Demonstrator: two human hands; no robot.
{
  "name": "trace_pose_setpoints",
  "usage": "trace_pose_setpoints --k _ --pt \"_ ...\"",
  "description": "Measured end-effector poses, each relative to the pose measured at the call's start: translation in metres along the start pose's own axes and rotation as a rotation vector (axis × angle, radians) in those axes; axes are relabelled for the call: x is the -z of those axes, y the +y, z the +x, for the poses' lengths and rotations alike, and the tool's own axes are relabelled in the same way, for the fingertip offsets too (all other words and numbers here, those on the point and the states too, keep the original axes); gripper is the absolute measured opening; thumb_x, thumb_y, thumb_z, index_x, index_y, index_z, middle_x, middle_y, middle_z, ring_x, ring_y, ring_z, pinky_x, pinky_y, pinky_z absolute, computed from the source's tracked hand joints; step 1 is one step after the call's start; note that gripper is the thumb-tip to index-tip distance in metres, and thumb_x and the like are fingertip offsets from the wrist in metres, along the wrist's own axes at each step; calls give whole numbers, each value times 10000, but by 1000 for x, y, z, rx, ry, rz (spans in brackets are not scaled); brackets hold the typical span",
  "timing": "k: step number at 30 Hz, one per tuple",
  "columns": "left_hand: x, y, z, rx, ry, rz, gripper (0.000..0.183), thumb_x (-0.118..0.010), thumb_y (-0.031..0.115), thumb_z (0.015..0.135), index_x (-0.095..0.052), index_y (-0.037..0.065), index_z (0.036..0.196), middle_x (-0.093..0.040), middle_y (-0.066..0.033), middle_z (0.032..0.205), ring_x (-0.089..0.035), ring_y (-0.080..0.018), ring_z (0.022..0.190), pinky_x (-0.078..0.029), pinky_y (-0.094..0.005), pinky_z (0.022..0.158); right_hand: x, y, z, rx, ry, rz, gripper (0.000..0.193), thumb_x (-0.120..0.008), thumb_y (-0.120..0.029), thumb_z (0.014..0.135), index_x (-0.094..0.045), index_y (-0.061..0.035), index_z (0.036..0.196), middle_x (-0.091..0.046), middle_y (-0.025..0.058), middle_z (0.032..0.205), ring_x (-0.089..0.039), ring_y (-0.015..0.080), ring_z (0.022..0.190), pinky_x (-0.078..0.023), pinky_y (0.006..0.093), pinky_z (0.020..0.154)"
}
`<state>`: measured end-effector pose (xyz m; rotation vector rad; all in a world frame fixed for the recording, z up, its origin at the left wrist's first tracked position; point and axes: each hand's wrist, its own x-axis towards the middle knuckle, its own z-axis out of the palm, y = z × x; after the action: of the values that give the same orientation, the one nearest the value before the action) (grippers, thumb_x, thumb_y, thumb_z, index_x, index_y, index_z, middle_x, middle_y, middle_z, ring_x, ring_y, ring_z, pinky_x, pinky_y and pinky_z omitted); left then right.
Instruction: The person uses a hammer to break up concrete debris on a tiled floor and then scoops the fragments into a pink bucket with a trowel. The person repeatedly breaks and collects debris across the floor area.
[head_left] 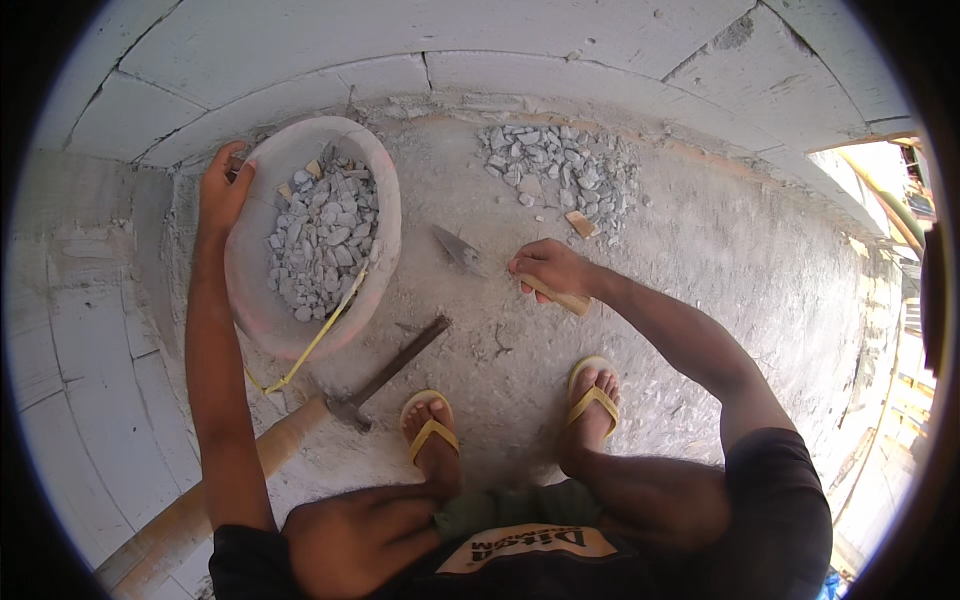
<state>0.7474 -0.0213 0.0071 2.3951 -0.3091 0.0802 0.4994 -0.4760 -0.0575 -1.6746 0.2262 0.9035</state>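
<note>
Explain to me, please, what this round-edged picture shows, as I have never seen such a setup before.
There is no machine here: the hands are a person's own, and bare. The single view comes from a wide fisheye camera on that person's head, looking down, so straight edges bend near the rim.

The left hand is at the rim of a pale tub holding grey rubble; how firmly it grasps is hard to tell. The right hand holds what looks like a pointed trowel by its wooden handle.

On the dusty floor lie a loose rubble pile, near the block wall, and a long-handled tool with a narrow metal head, below the tub.
</note>
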Motion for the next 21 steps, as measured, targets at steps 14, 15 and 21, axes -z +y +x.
trace_pose_setpoints --k 14,15,21 --pt "-3 -6 2 25 48 -3 289 -643 132 930 -622 25 1198 -612 -11 789 -534 -98 705 -440 -260 675 -20 -38 73 -1 250 645 282 -494 -271 990 -576 -5 944 -586 94 740 -574 191 550 -486 353 481" --pt "0 -7 -4 23 60 17 286 -644 136 929 -625 30 1194 -616 -13 792 -538 -101 707 -443 -263 675 -15 -40 75 -22 277 675 283 -494 -273 990 -577 -8 942 -587 91 739 -571 190 549 -485 352 480" --pt "-1 -4 -1 5 105 70 296 -645 154 932 -623 33 1202 -618 -21 801 -543 -111 723 -445 -265 693 38 -5 25 -60 383 595 304 -489 -305 998 -599 -25 953 -589 67 727 -557 172 542 -481 340 475"
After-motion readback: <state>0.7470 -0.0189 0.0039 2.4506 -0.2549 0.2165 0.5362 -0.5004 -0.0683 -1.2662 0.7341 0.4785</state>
